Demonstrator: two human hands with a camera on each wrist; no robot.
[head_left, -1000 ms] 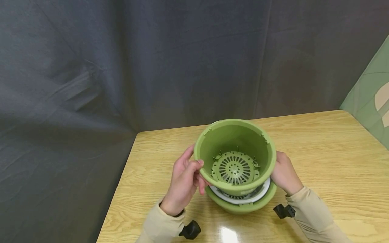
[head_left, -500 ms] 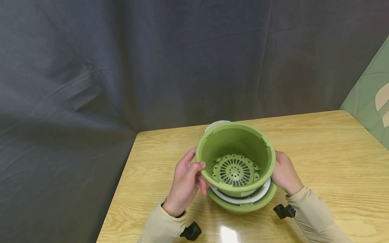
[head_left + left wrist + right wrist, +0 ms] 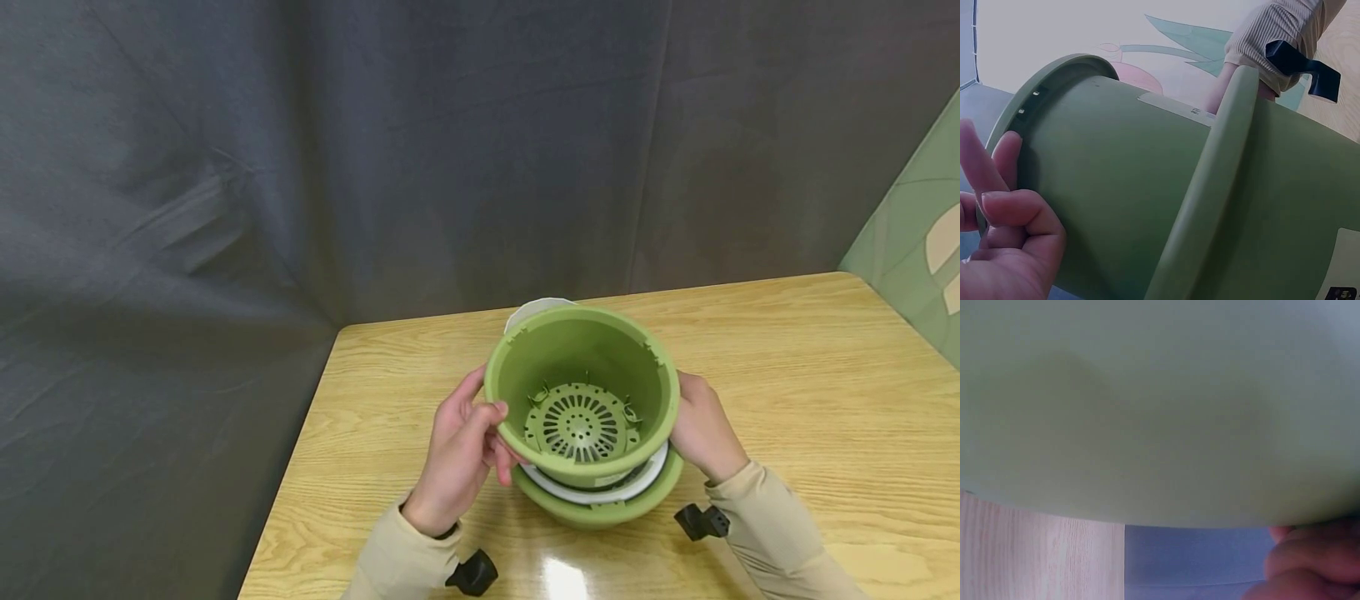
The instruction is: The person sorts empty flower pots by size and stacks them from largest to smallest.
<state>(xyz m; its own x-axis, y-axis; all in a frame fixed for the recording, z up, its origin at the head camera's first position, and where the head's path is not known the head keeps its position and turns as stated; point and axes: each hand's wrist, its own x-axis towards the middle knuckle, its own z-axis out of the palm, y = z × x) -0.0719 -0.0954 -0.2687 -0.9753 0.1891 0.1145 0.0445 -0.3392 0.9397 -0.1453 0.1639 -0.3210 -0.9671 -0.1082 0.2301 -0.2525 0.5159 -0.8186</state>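
Dark curtain (image 3: 480, 150): we see it hang beyond the left hand (image 3: 457, 450) and the right hand (image 3: 707, 429).
Desk (image 3: 795, 375): its wood-grain top spreads beneath both hands and out past the right one.
Lower green pot (image 3: 588, 518): below and between the hands, mouth mostly covered; we cannot tell whether its base sits flat.
Upper green pot (image 3: 577, 343): between the hands, over the lower one's mouth and tilted towards the person. For a clean fit we would support both sides of it, level the rim and line up the two centres before bearing down; a slanted push could jam it.
White ring (image 3: 592, 497): just inside the lower rim, between the hands; we would watch it for an even gap all round.
Left hand's hold: clamped on the upper rim, thumb above, fingers curled outside; light pressure should serve, with fingertips clear of the closing gap.
Right hand's hold: at the pots' right side; its wrist view shows bent fingers (image 3: 1316, 559), but which pot they grip, if either, we cannot tell.
Slotted disc (image 3: 581, 423): inside the upper pot, between the hands, and in our judgement a handy centring mark.
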